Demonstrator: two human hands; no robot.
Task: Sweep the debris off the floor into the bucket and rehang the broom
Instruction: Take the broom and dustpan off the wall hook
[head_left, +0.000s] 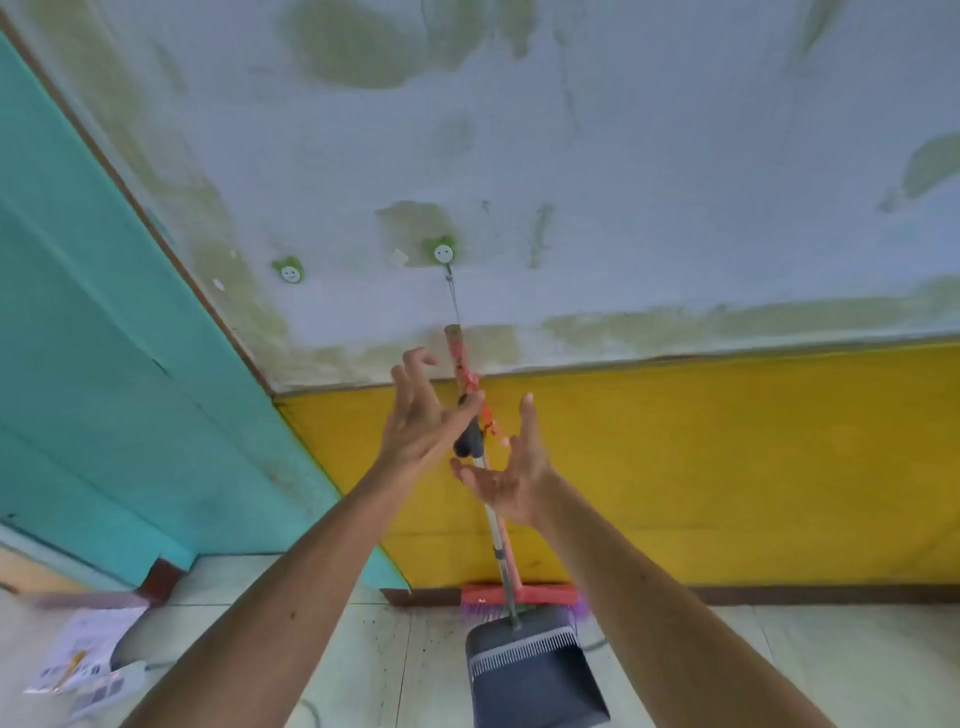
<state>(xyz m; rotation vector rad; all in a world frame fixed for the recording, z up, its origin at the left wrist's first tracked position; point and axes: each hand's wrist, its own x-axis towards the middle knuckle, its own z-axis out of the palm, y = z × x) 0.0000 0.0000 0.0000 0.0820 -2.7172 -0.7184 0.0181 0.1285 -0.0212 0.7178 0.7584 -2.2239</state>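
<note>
up against the far wall, the red-handled broom with a red head and purple bristles (464, 374) hangs by a thin cord from the right one of two green smiley-face wall hooks (443, 253). a grey plastic dustpan with a metal pole (530, 670) stands just in front of it, its dark grip near the hands. the left hand (418, 415) is spread, fingers curled, seemingly just touching that grip. the right hand (511, 475) is released, palm up, beside the pole. crumpled paper (85, 654) lies near left on the tiled floor (322, 587).
</note>
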